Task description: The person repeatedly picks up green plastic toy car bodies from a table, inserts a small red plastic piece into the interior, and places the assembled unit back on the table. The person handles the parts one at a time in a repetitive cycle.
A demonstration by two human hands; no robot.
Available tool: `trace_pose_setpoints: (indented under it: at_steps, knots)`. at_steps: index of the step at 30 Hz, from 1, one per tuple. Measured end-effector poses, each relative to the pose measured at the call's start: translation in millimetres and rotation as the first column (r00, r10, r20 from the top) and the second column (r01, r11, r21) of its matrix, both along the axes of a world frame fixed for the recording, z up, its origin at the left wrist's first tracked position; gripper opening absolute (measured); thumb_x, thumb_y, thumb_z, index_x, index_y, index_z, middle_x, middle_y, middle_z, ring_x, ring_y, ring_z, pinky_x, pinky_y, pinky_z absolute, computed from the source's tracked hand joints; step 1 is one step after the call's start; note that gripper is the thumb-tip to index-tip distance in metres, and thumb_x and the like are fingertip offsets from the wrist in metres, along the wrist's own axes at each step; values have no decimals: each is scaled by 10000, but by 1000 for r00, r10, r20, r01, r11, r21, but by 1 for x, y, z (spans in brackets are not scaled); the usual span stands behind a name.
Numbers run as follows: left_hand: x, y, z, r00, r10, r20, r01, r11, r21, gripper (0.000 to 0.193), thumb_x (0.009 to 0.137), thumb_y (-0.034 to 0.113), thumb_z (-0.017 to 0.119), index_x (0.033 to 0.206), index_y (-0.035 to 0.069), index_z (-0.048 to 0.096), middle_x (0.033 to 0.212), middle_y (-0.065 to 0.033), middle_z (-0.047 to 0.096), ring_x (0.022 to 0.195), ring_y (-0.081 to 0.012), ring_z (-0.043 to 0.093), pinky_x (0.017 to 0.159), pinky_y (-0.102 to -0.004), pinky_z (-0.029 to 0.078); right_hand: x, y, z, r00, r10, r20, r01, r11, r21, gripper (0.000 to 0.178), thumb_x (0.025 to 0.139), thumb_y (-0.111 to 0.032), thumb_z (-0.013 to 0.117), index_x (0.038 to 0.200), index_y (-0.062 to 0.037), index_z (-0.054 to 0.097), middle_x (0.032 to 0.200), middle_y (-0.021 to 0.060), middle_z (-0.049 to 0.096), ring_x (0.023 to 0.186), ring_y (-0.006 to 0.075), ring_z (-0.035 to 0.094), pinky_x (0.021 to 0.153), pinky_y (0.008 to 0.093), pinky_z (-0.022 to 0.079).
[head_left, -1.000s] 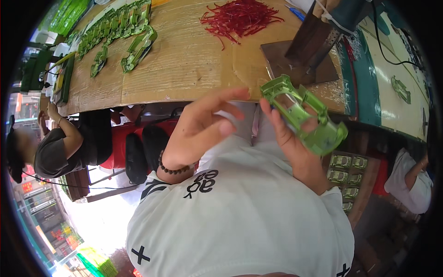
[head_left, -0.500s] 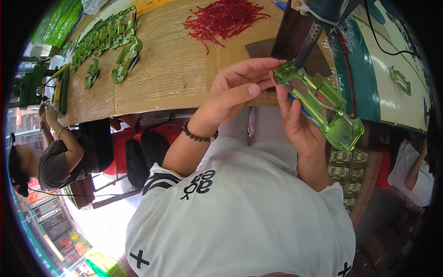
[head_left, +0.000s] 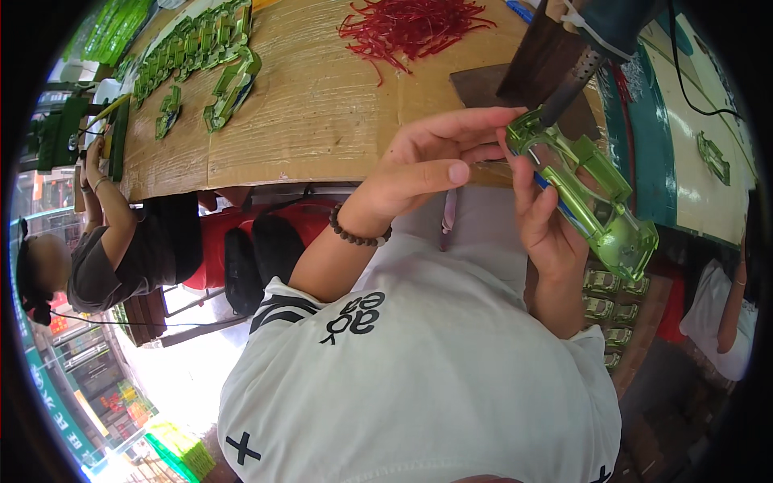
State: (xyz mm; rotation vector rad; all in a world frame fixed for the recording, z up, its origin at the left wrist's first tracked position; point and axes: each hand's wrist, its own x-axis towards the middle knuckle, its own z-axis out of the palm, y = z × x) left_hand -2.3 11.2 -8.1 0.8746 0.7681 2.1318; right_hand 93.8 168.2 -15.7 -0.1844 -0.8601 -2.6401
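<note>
A shiny green plastic toy-car shell [head_left: 592, 193] lies tilted in my right hand [head_left: 555, 221], whose fingers curl round its near side. A bit of blue shows along its lower edge. My left hand [head_left: 431, 161] reaches to the shell's upper left end, fingers stretched out and fingertips against or close to it. Its thumb stands apart, touching nothing. A hot-tool rod like a soldering iron [head_left: 576, 84], with a perforated metal sleeve, slants down from above. Its dark tip meets the shell's upper left end; exact contact cannot be made out.
Red plastic strips [head_left: 415, 28] are heaped on the wooden table [head_left: 306, 121]. Several green car shells [head_left: 197, 44] stand in rows at left. A dark block [head_left: 531, 60] stands beside the rod. More cars fill a tray [head_left: 644, 322] below right. A co-worker [head_left: 105, 249] sits at left.
The whole view has shifted slightly, so table, rod, shell and hands appear farther right. My grip on the shell looks the same. The co-worker's hands at left have moved a little.
</note>
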Motion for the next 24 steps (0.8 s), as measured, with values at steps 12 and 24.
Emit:
trace_pose_setpoints:
  at_steps: [12,24]
  knots:
    - [2,-4,-1,1000,-3,-17,3,1000,-7,579,796,190,595,1284,-50,396,1357,-209,351,1227,-286,385,1043,-425,279,3,0,-3,1000,14,-12,-14,1000,-18,566,900,-279,458,1372,-63,233,1420,188,221,1310,390,202,1028,466,348]
    - [-1,3,4,993,-4,-121,-25,971,-238,549,818,-65,438,1349,-2,314,1436,-116,246,1262,-227,349,1003,-344,354,1,10,-4,970,-243,16,227,925,305,497,928,-237,376,1329,36,271,1393,235,256,1301,427,193,1058,475,295]
